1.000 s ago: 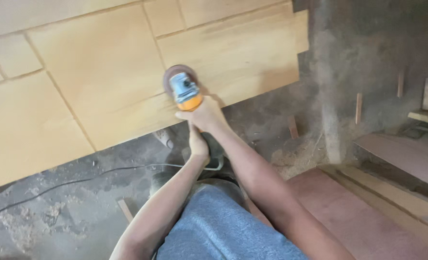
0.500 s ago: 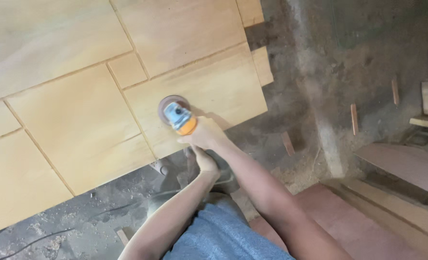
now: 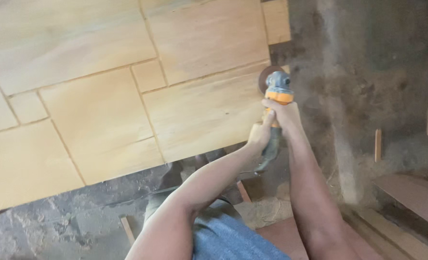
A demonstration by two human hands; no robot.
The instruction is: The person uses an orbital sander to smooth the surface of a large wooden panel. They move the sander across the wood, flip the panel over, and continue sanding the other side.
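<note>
An angle grinder point(image 3: 277, 90) with an orange and grey-blue head is held in both hands, and its dark disc point(image 3: 266, 77) rests at the right edge of a large pale wooden panel point(image 3: 127, 86) scored with grooves into rectangles. My right hand point(image 3: 285, 114) grips the grinder's body just behind the head. Lower down, my left hand point(image 3: 259, 135) is closed around the dark rear handle. Both arms reach up from the bottom of the head view.
The panel lies on a dusty grey floor point(image 3: 358, 72). Thin wooden strips point(image 3: 378, 144) lie on the floor to the right. Reddish-brown boards point(image 3: 416, 197) fill the lower right corner. A small wood offcut point(image 3: 127, 228) lies near my blue-trousered leg point(image 3: 233, 243).
The grinder and both hands have travelled right along the panel, from its middle to its right edge. The view has shifted with them.
</note>
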